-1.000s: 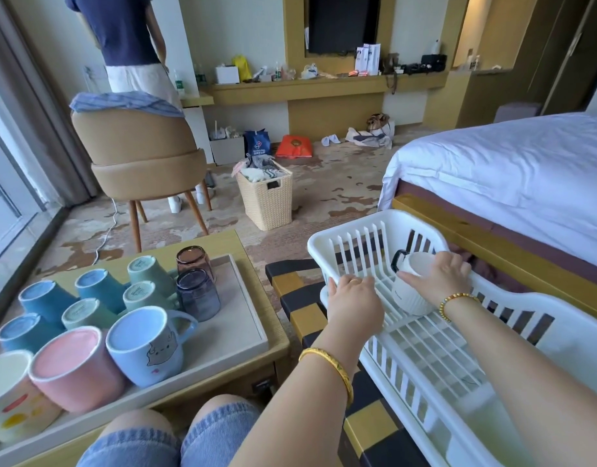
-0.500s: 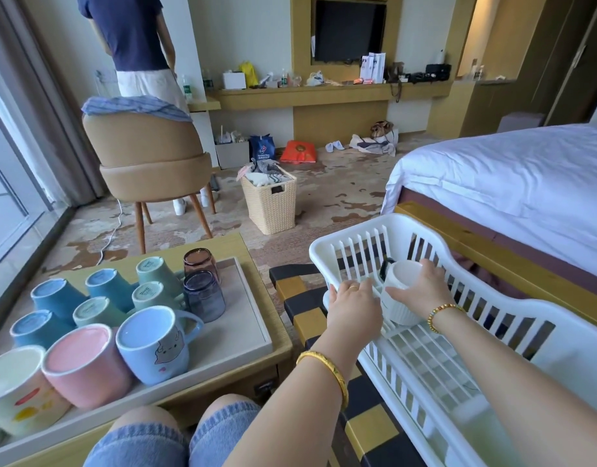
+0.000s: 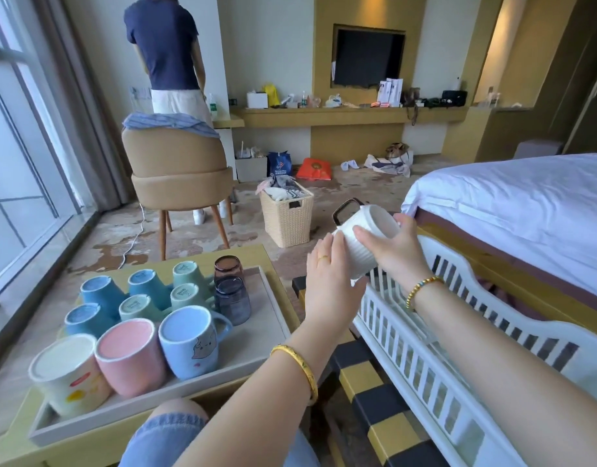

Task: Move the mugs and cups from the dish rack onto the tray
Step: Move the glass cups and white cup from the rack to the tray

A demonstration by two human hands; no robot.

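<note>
A white ribbed mug (image 3: 364, 237) with a dark handle is held in the air above the near-left corner of the white dish rack (image 3: 425, 358). My right hand (image 3: 396, 246) grips it from the right and my left hand (image 3: 329, 281) presses on its left side and bottom. The mug is tilted, its mouth facing up and right. On the left, a grey tray (image 3: 263, 328) holds several upside-down mugs and cups: blue, green, pink, cream, and two dark glasses (image 3: 231, 298). The tray's right part is bare.
The tray rests on a low wooden table (image 3: 250, 256). The rack sits on a black-and-yellow checked stool (image 3: 374, 399), with a bed (image 3: 526, 210) to the right. A wicker basket (image 3: 287, 215), a tan chair (image 3: 179, 176) and a standing person (image 3: 172, 52) are further back.
Both hands lifted the white mug out of the rack and carried it up and left. The camera tilted upward.
</note>
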